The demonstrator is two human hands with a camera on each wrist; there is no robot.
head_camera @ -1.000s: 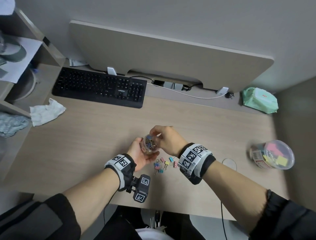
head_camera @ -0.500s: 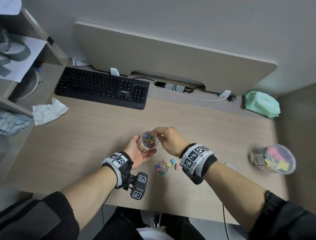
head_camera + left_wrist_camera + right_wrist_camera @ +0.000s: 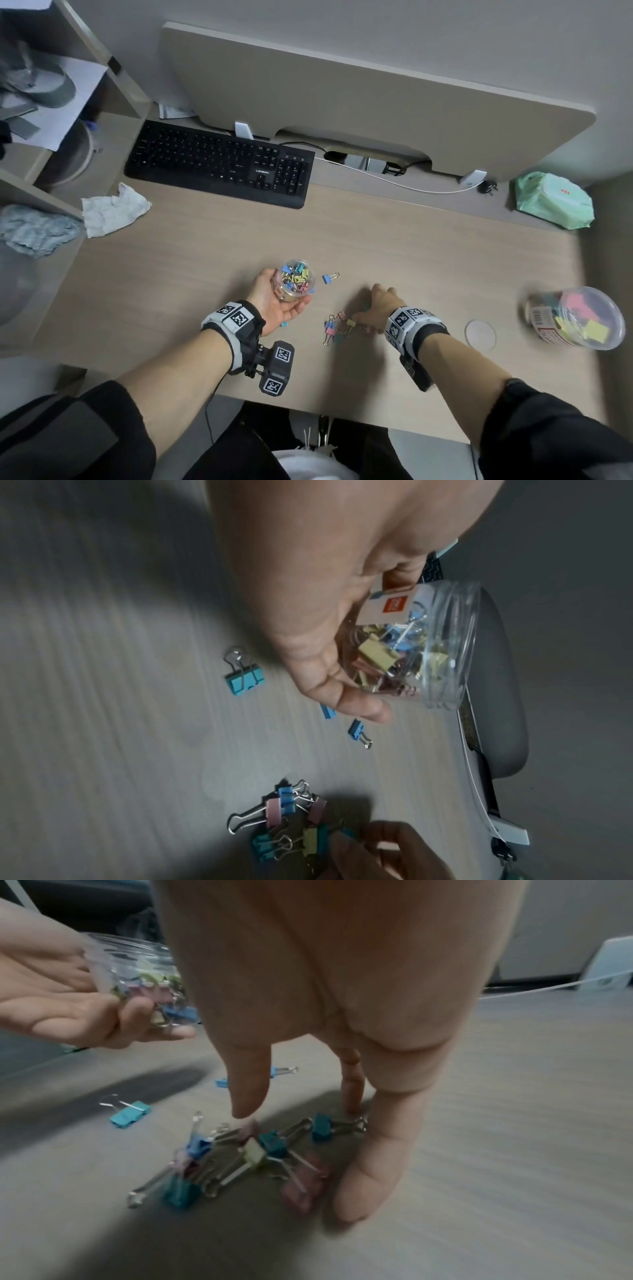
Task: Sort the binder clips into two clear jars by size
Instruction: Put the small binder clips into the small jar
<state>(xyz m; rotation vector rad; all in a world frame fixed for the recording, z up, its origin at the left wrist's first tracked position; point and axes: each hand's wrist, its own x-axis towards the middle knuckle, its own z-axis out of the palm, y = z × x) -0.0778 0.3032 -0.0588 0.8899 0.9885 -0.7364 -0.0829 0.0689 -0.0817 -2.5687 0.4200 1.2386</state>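
Head view shows the left hand (image 3: 274,301) curled round a small clear plastic jar of pastel binder clips (image 3: 294,280), lifted just off the pale wood tabletop (image 3: 205,267); the right hand (image 3: 378,305), fingers spread downward and gripping nothing, rests on the near loose cluster of coloured clips (image 3: 337,328); judged step: picking the next clip, which calls for pinching one and judging its size; a larger clear jar (image 3: 575,318) stands far right.

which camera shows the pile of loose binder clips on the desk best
Right wrist: the pile of binder clips lies close under the right hand, each clip distinct. Left wrist shows it at the bottom edge, partly shadowed; head view shows it tiny.
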